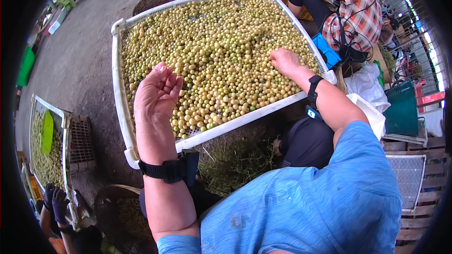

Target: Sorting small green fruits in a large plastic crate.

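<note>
A white plastic mesh tray (212,134) lies before me, spread with small round yellow-green fruits (219,56). Over its left part is my left hand (158,93), palm turned up and fingers loosely curled; whether something small sits at the fingertips cannot be told. My right hand (284,62) rests on the fruits near the tray's right side, its fingers bent down and partly hidden, so what they hold does not show. Both wrists wear black straps.
Thin green stems (236,165) lie below the tray. A wicker basket (118,188) holding fruits stands lower left, beside another fruit tray (65,141) and a co-worker's gloved hands (58,201). A person in a checked shirt (356,17) sits upper right near a blue container (326,51).
</note>
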Demonstrator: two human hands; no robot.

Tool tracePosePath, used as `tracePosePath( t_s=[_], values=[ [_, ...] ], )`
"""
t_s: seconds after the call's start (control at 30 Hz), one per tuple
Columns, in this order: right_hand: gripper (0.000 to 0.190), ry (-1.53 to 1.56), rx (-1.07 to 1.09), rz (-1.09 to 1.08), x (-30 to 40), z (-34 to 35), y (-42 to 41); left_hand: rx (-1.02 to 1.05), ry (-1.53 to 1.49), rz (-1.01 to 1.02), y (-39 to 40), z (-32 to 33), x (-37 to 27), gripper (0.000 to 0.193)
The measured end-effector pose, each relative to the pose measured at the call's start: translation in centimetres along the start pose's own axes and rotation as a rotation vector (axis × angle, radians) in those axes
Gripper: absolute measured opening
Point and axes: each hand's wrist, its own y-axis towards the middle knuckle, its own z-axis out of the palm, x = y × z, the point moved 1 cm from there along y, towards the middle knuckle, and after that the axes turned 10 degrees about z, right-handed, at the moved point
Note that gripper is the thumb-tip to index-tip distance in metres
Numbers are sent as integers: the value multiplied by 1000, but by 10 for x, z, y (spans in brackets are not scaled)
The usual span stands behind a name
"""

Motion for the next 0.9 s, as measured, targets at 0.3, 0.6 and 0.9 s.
tracePosePath(
  t_s=[0.3, 0.6, 0.9],
  values=[
    [20, 130, 106, 289, 8, 5, -3, 3, -31, -9, 1, -2, -4, 18],
    [22, 893, 149, 426, -14, 9, 25, 20, -42, -21, 5, 1, -2, 19],
    [6, 852, -33, 410, -40, 37, 48, 7, -25, -19, 9, 3, -5, 22]
  ],
)
